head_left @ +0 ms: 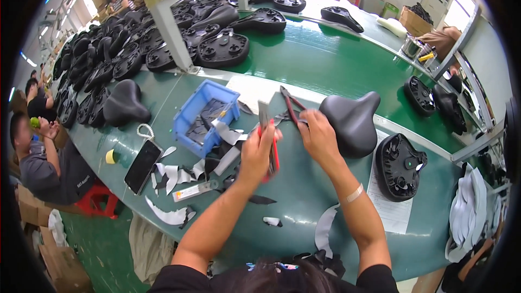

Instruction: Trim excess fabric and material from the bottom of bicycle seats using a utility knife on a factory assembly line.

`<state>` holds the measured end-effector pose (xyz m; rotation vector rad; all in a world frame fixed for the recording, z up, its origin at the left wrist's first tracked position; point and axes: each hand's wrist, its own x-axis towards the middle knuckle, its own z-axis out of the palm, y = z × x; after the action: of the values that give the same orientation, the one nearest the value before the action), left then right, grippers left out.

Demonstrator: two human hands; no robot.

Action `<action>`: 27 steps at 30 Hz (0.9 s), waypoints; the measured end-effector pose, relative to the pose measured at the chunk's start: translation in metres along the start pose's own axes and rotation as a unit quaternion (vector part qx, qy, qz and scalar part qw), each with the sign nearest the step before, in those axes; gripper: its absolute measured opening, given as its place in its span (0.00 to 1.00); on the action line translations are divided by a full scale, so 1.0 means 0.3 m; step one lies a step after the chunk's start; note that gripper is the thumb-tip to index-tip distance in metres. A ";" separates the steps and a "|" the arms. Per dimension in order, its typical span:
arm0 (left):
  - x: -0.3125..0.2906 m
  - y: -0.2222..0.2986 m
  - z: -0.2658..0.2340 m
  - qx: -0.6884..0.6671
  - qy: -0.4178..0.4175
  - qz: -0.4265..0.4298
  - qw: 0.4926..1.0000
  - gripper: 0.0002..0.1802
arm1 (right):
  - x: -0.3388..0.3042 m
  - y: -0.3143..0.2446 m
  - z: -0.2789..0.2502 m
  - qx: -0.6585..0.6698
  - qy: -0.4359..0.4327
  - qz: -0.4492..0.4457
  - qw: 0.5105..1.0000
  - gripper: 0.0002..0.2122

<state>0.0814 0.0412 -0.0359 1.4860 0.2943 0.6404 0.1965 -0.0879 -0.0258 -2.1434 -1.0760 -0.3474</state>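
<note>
My left hand [255,154] is closed around a red utility knife [273,157], its flat metal blade pointing away from me. To its right, my right hand [319,137] has its fingers curled at the handles of a pair of pliers [288,104], whose jaws point to the far side. Just beyond that hand sits a black bicycle saddle [350,125], smooth side up. Another saddle [400,167] lies underside up on a printed sheet [388,211]. Left of my hands, a blue plastic bin [185,140] holds dark scraps.
Black and white offcuts [176,176] are scattered around a blade case [195,190]. A phone [143,167] and a yellow tape roll [110,157] lie left. Many saddles [222,49] are heaped behind a white metal post [168,27]. A green conveyor [320,49] runs beyond. A co-worker [49,157] sits left.
</note>
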 end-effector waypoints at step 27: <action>-0.492 0.262 -0.292 0.017 -0.265 -0.279 0.923 0.21 | -0.512 -0.451 -0.214 0.157 -0.141 0.053 0.976 0.08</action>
<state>-0.1029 0.0275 0.0035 1.4560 0.2868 -0.2296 0.0000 -0.1685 0.0048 -1.9899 -1.0835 0.1751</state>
